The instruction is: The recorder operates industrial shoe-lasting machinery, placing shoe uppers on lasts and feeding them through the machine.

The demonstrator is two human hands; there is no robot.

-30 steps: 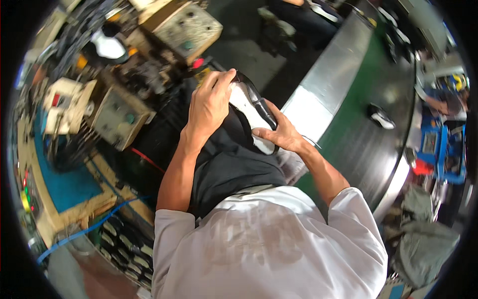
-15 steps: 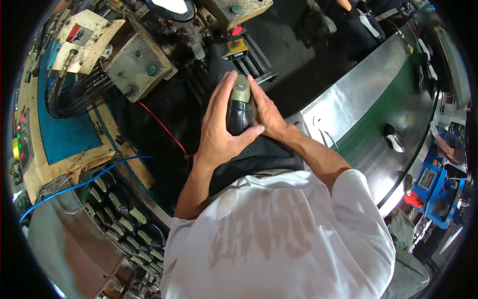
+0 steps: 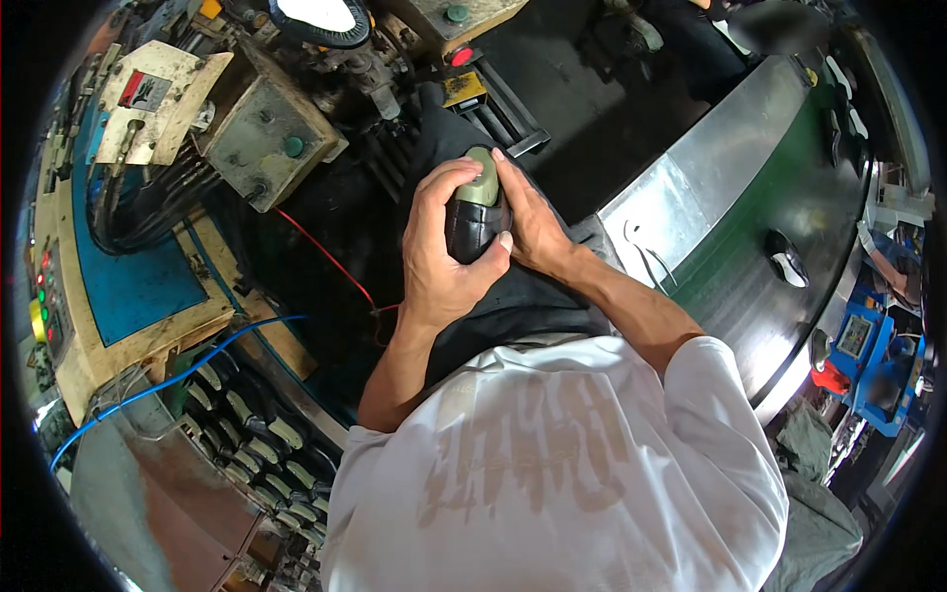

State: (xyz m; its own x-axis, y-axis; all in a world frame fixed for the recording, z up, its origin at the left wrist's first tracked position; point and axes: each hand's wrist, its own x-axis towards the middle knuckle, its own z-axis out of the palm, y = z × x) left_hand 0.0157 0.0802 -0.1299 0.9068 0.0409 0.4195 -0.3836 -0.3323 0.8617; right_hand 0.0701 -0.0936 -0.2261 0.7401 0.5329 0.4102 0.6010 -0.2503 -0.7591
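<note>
Above my lap, a black shoe upper is fitted around an olive-green shoe last, whose rounded top points away from me. My left hand wraps the left side, its fingers curled over the last's top and its thumb across the black heel part. Against the right side lies my right hand, fingers fairly straight along the last and upper. The toe end is hidden beneath the hands.
On the left stand a machine with a blue panel and a grey control box. Several lasts fill a rack at lower left. A green conveyor belt carries a black-and-white shoe on the right. A blue hose crosses the left.
The fingers of my left hand have bent over the top of the last, and its thumb has shifted slightly on the upper. My right hand stays along the right side.
</note>
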